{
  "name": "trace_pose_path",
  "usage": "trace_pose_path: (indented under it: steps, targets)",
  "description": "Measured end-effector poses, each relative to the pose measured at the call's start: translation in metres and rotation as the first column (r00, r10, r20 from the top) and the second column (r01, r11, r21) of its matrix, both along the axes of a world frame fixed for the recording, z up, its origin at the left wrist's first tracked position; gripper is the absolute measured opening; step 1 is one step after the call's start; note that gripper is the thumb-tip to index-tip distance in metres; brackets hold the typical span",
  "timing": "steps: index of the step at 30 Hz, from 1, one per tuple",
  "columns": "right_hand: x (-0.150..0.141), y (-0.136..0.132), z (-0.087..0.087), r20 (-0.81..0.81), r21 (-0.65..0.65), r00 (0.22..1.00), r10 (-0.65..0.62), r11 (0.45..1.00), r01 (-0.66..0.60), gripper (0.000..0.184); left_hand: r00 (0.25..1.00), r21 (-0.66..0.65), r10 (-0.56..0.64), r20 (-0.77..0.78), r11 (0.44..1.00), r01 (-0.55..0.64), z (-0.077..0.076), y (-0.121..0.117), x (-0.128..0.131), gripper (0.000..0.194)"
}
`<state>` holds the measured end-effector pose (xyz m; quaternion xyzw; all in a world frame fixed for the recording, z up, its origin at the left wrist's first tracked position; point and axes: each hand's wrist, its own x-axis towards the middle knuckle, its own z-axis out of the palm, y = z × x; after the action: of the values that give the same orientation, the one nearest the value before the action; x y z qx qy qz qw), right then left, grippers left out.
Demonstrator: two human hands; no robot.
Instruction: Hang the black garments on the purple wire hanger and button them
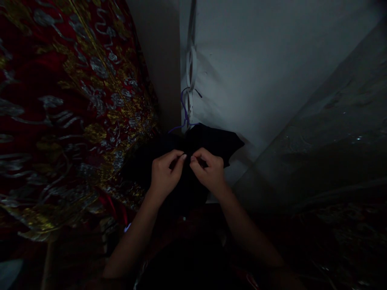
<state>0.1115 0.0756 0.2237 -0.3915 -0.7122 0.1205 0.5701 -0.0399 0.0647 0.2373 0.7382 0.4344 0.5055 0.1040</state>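
Note:
A black garment point(211, 141) hangs on a purple hanger point(184, 117) from white hooks on the wall. My left hand point(165, 171) and my right hand point(208, 169) meet at its front, just below the collar. Both pinch the dark cloth with thumb and fingers curled. What sits between the fingertips is too dark to make out. The lower part of the garment is lost in shadow.
A red garment with gold and silver embroidery point(66, 108) hangs close on the left. A clear plastic cover point(326, 141) slopes over clothes on the right. A white wall point(266, 60) stands behind, with a chain of white hooks point(190, 64).

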Motion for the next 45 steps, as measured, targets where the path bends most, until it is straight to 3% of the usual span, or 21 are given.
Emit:
trace_pose_path:
  steps: [5,8,12,17,22,25,28,31,34,37,40,42,45]
  targets:
    - [-0.003,-0.01,-0.01,-0.26,-0.074,0.965,-0.034,0.997,0.015,0.016,0.98,-0.018,0.145,0.139,0.989,-0.143,-0.007,0.004,-0.003,0.018]
    - [0.0,-0.015,-0.011,-0.363,-0.156,0.932,-0.002,0.986,-0.059,0.019,0.968,-0.026,0.19,0.164,0.982,-0.189,-0.006,0.007,-0.01,0.018]
    - [-0.006,-0.016,-0.007,-0.272,-0.221,0.96,0.061,0.967,-0.124,0.011,0.996,-0.001,0.057,0.075,0.998,-0.057,-0.003,0.001,-0.01,0.014]
    - [-0.01,-0.014,0.004,-0.058,-0.176,0.998,0.021,0.984,-0.03,0.015,0.995,0.025,-0.074,-0.062,0.997,0.076,0.0,-0.007,-0.01,0.01]
    - [0.002,-0.014,0.024,0.165,-0.193,0.986,0.032,0.981,0.0,0.015,0.972,0.116,-0.03,-0.234,0.992,0.059,0.009,-0.006,-0.021,0.013]
    - [0.002,-0.013,0.033,0.154,-0.236,0.986,0.06,0.972,-0.022,0.013,0.94,0.217,0.044,-0.339,0.976,0.033,0.017,-0.005,-0.024,0.013]
    - [-0.003,-0.013,0.032,-0.041,-0.318,0.997,0.061,0.946,-0.071,0.016,0.955,0.235,0.003,-0.295,0.969,0.07,0.018,-0.003,-0.022,0.013]
    - [-0.011,-0.014,0.018,-0.323,-0.37,0.944,0.06,0.91,-0.185,0.015,0.977,0.186,-0.082,-0.196,0.975,0.119,0.014,0.0,-0.016,0.014]
    - [-0.022,-0.014,-0.004,-0.522,-0.344,0.853,-0.011,0.918,-0.199,0.017,0.99,0.169,-0.105,-0.09,0.978,0.119,0.009,0.002,-0.007,0.014]
    - [-0.03,-0.006,-0.028,-0.561,-0.344,0.823,-0.087,0.929,-0.137,0.019,0.996,0.19,-0.087,0.021,0.978,0.082,0.013,0.002,0.0,0.014]
    - [-0.031,0.005,-0.054,-0.458,-0.429,0.873,-0.17,0.902,-0.049,0.02,0.981,0.249,-0.003,0.194,0.967,-0.046,0.024,0.006,-0.007,0.015]
    - [-0.03,0.008,-0.075,-0.407,-0.508,0.887,-0.217,0.861,-0.022,0.021,0.928,0.26,0.089,0.361,0.946,-0.192,0.03,0.012,-0.026,0.015]
    - [-0.03,0.0,-0.104,-0.502,-0.575,0.842,-0.2,0.804,-0.152,0.019,0.739,0.131,0.147,0.658,0.944,-0.304,0.027,0.023,-0.07,0.012]
